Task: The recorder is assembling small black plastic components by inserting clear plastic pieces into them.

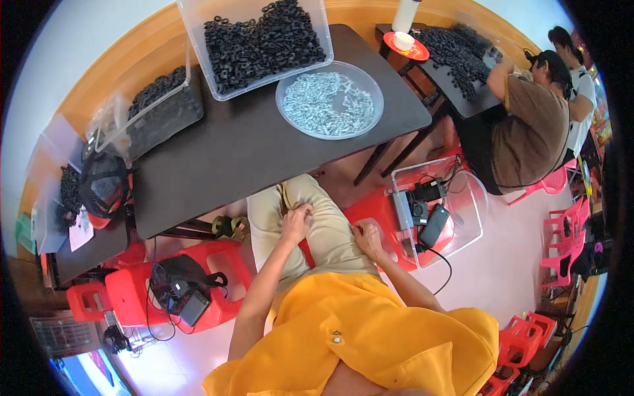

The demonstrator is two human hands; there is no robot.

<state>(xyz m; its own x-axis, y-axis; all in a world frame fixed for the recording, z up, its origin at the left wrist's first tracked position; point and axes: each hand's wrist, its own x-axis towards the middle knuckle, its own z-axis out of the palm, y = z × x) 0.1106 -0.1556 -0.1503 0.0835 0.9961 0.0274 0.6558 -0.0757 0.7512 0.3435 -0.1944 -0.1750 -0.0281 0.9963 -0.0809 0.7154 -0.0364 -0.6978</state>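
1. In the middle of the frame, the left hand (297,223) rests on the beige trousers (328,228), fingers loosely curled; whether they enclose anything small cannot be told.
2. Right of it, the right hand (368,238) lies against the outer side of the other thigh, fingers bent and partly hidden; whether it grips anything cannot be told.
3. Across the upper middle stands the dark table (218,158), just beyond the knees. At its far edge, top centre, a clear tub (196,39) holds a heap of black pieces (264,46).
4. Just beside the tub, toward the right, a round clear tray (341,102) carries small silvery pieces (310,99).
5. At upper left sits another bin (165,112) with black contents.
6. Right of centre, a clear box (472,218) with black devices (434,226) rests on red stools.
7. At upper right, a co-worker in a brown shirt (531,138) leans toward a second pile of black pieces (456,56).
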